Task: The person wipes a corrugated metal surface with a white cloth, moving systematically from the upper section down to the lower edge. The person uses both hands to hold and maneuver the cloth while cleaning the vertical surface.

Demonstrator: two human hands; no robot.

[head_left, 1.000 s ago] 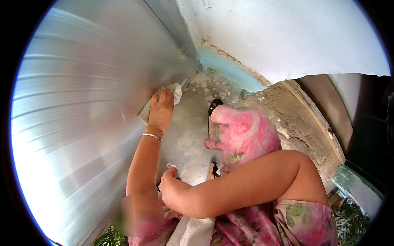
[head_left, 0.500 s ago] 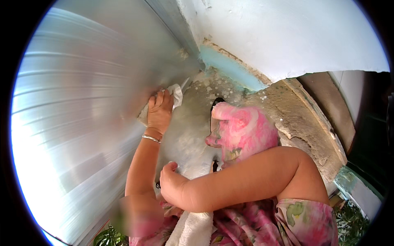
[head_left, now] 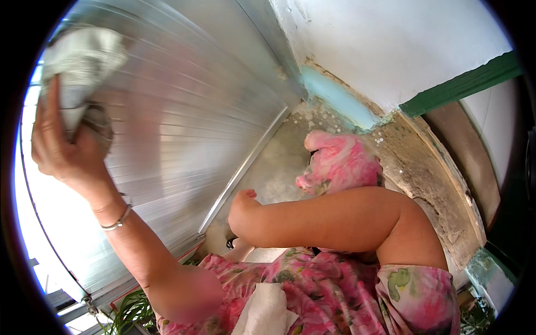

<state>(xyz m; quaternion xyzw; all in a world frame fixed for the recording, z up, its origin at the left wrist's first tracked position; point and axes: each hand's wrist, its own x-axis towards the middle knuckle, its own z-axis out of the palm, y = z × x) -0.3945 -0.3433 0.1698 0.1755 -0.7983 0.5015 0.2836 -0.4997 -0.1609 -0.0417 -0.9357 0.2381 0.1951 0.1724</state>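
Note:
My left hand [head_left: 70,148] is raised at the upper left, its fingers closed on a greyish-white cloth [head_left: 92,61]. The cloth is bunched, smeared by motion, and lies over the ribbed silvery panel [head_left: 195,106]; whether it touches the panel I cannot tell. A bracelet circles my left wrist. My right forearm crosses in front of my body, and my right hand [head_left: 244,215] is curled near the panel's lower edge. Most of its fingers are hidden, so anything inside them is out of sight. A white cloth [head_left: 265,312] lies against my pink floral clothing.
Pink floral fabric [head_left: 346,164] bulges beyond my right forearm. A white wall [head_left: 385,44] with a pale-blue base [head_left: 338,100] meets the panel at the far corner. To the right run a rough stone ledge [head_left: 421,173] and a green beam [head_left: 463,84]. Leaves [head_left: 131,315] show at the lower left.
My left hand has swept the cloth up and left from the panel's lower part to its upper left side. My view has shifted; my right arm stays folded across.

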